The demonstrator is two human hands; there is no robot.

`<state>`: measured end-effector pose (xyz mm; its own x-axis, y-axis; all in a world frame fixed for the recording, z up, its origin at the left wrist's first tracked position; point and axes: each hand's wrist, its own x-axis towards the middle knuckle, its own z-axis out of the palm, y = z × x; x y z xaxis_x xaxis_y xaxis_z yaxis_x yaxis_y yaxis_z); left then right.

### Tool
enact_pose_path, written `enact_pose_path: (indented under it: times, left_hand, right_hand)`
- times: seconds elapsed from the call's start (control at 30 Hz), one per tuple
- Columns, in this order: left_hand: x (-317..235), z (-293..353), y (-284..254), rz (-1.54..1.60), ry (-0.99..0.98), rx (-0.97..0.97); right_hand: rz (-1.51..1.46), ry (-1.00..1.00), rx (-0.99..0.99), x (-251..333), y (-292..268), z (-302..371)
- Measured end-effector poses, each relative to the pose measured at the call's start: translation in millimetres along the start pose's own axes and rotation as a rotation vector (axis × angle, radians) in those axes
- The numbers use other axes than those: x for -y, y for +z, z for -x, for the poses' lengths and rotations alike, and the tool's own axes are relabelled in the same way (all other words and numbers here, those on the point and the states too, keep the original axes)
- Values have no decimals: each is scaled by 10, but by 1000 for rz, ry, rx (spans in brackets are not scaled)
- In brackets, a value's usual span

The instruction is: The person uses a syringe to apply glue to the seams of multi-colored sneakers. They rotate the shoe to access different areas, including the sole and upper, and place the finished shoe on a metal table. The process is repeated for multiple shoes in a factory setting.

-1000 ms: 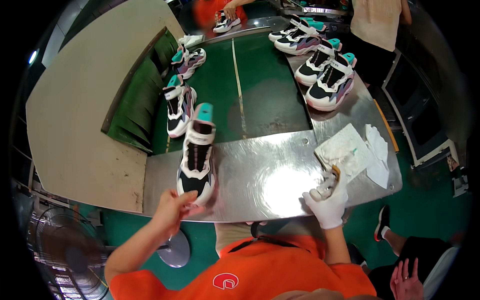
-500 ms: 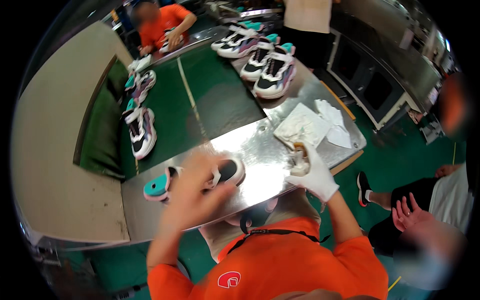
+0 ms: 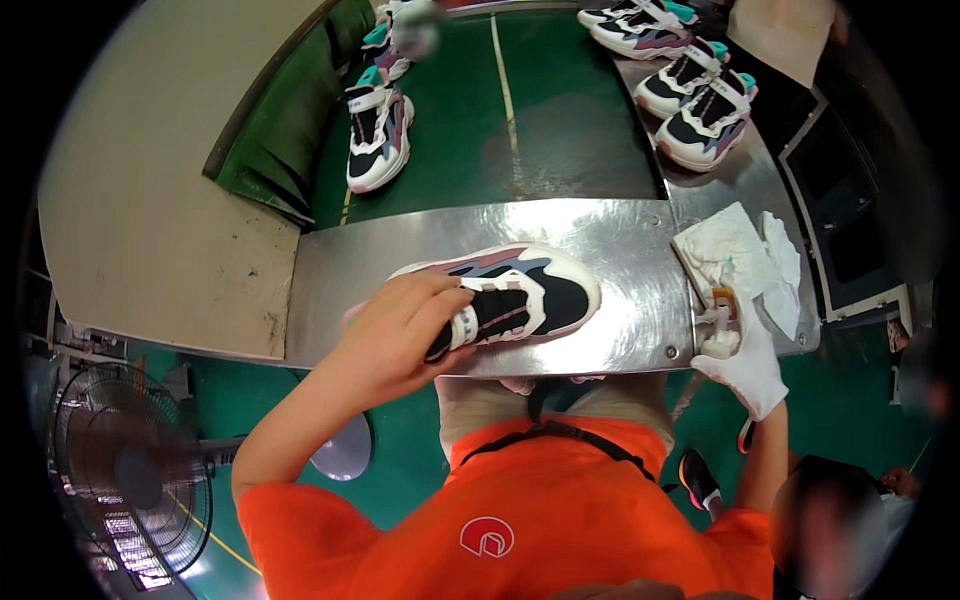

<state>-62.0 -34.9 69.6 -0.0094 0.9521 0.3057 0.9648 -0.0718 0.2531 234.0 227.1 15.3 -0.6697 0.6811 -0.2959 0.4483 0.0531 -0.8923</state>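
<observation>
A sneaker (image 3: 560,295) in white, black and mauve lies on the steel ledge, toe to the right. My bare left hand (image 3: 405,325) is closed round its heel and ankle part, hiding the heel; the fingertips reach the white strap. At the ledge's right end, my white-gloved right hand (image 3: 750,375) is closed round a small clear container with amber contents (image 3: 724,300). A whitish lump shows at the same fingers, its kind unclear. Just beyond that hand lies a folded white cloth (image 3: 720,240), with a crumpled white cloth (image 3: 785,265) beside it.
A green conveyor belt (image 3: 450,120) runs away beyond the steel ledge (image 3: 340,270). On its left side stands another sneaker (image 3: 378,140); several more (image 3: 705,125) line the steel strip at right. A beige panel (image 3: 170,180) borders the left. A fan (image 3: 135,470) stands lower left; people are at right.
My left hand, blurred over the sneaker before, now grips its heel end, and the sneaker shows more of its top and side. The head view has shifted; my right hand still holds the small container.
</observation>
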Motion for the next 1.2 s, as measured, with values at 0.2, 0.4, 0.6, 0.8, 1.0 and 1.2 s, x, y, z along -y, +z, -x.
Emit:
enact_pose_path:
  times: [0.2, 0.4, 0.6, 0.8, 1.0, 1.2]
  left_hand:
    - [-199, -91, 192, -136, 233, -151]
    - [-216, -31, 545, -66, 245, -233]
    - [-195, -32, 614, -48, 111, -279]
    - [-144, -115, 555, 6, 119, -262]
    - [-126, -89, 630, -18, 101, -318]
    - [-123, -105, 642, -2, 109, -328]
  right_hand:
    - [140, -210, -56, 3, -225, -11]
    - [96, -33, 196, 276, -287, 20]
    - [-694, -205, 654, 498, 69, -226]
    - [-895, -183, 864, 606, 425, -602]
    - [-878, -66, 887, 639, 569, -751]
    - [-1023, -150, 982, 421, 622, -845]
